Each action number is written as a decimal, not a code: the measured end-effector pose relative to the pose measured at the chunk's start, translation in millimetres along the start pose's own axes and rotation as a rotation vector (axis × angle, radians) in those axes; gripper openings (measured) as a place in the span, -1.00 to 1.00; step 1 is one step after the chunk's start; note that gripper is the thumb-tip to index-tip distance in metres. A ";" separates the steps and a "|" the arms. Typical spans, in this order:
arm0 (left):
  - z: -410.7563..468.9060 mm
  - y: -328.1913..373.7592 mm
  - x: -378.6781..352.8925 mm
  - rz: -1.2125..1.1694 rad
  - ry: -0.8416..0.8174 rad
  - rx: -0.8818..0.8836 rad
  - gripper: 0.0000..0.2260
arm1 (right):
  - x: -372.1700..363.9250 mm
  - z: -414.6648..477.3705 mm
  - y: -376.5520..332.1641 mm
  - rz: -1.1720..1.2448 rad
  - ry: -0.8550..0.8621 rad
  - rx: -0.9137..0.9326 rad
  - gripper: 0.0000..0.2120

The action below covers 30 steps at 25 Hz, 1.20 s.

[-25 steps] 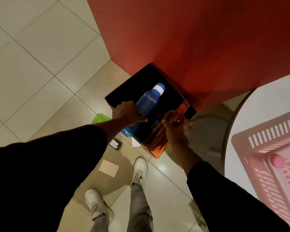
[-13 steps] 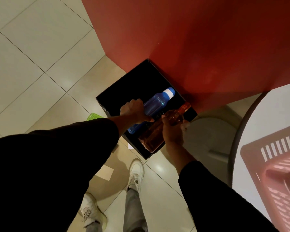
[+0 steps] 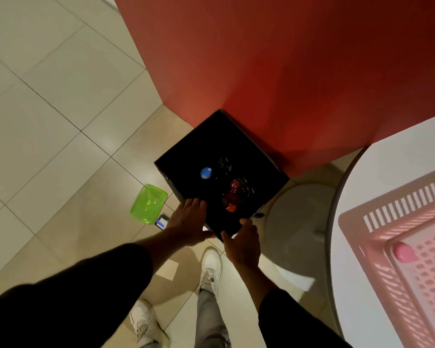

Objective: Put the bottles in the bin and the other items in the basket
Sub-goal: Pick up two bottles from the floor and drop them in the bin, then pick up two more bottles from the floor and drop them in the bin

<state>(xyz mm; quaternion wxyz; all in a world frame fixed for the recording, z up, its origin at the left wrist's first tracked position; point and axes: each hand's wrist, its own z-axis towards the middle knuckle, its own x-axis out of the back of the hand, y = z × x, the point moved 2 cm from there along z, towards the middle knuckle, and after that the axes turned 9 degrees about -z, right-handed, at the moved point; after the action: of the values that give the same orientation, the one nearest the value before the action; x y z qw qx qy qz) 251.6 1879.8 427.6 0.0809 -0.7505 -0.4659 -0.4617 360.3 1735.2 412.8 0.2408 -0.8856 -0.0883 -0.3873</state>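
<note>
We no longer hold the blue plastic bottle [image 3: 206, 173] or clear orange bottle [image 3: 232, 199]; both lie in the black square bin [image 3: 206, 139]; our left hand [image 3: 187, 222] and right hand [image 3: 244, 243] hover empty, loose-fingered.

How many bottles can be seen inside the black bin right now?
2. A blue plastic bottle, seen end-on, sits left of centre in the black square bin; an orange translucent bottle sits to its right. The dark interior may hide others.

Head view, steeply down, floorward
</note>
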 end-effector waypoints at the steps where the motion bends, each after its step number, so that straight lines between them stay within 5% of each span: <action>1: -11.3 -2.7 -8.6 0.000 -0.009 -0.011 -0.06 | -6.8 -8.2 4.1 -0.080 -0.022 0.030 -0.30; 11: -132.3 7.8 -7.6 0.211 -0.010 -0.231 -0.06 | 11.9 -122.0 37.8 -0.499 0.041 0.250 -0.17; 30: -366.5 -8.0 -24.3 0.589 0.002 -0.863 -0.06 | -65.1 -459.2 74.3 -0.309 0.302 -0.233 -0.14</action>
<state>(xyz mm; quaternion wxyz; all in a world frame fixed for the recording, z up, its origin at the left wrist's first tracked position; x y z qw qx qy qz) 15.7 1666.8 611.9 -0.1090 -0.8144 -0.0023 -0.5700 45.8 1445.4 607.0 0.0855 -0.8154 -0.1406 -0.5551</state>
